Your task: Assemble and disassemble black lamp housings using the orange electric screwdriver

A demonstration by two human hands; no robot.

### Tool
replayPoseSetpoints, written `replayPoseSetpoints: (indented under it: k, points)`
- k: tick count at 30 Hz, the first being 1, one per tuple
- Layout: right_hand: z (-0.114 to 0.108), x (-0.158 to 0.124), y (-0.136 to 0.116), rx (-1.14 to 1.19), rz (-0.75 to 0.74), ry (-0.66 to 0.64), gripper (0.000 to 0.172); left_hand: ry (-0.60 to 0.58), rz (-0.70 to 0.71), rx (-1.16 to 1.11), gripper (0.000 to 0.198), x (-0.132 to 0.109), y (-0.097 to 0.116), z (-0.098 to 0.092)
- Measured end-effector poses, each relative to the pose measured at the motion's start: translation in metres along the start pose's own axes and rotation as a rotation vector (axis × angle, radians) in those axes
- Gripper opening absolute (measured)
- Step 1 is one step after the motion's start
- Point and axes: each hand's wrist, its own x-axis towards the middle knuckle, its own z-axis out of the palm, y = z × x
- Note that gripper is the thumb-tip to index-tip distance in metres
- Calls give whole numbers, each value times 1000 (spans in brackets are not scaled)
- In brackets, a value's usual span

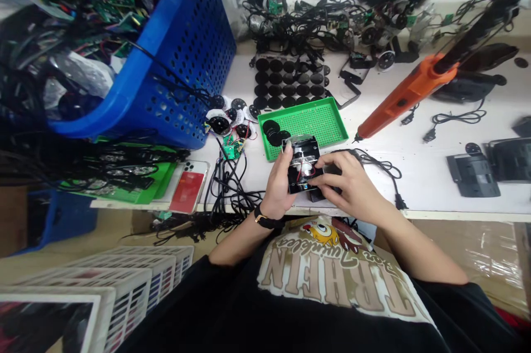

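Note:
My left hand and my right hand both grip a small black open device housing with white parts and thin red wires inside, held just above the near table edge. The left hand's fingers wrap its left side, thumb on the top edge. The right hand's fingers are curled over its right side and lower corner. A black watch sits on my left wrist. Just behind the housing lies a green perforated tray holding a few black discs.
A blue perforated basket full of circuit boards stands at the left. An orange electric screwdriver hangs at the right. Rows of black discs, tangled cables, a phone in a red case and black housings lie around.

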Motion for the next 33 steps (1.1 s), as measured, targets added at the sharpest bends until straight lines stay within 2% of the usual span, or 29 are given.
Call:
replayPoseSetpoints:
  k: [2,4,5,7,9,13,16,19,22,25,33]
  points:
    - [3,-2,3,63,19,52,17,-17,6,-4,46,-3,-1,-6]
    - [8,-3,7,165,67,131,7,-34,12,-8,58,-8,0,-11]
    - [10,-4,9,218,101,176,8,-50,21,5,70,-10,0,-12]
    - [13,-6,13,303,167,258,22,-84,41,61,100,-16,2,-14]
    - [13,-10,17,370,202,281,25,-100,48,115,118,-21,2,-12]
    - [11,-25,35,359,137,292,16,-77,50,131,118,-23,0,-9]
    - [12,-36,51,230,54,408,11,-89,61,133,119,-21,0,-7]
    - [13,-40,56,181,-25,516,15,-122,59,149,121,-21,-1,-4]
    - [10,-35,47,80,-71,563,18,-141,69,177,125,-24,-4,-1]
    - [5,-27,35,-12,-65,515,17,-155,82,197,128,-26,-7,-1]
    - [-6,-22,13,20,-52,472,14,-137,113,220,124,-23,-8,-8]
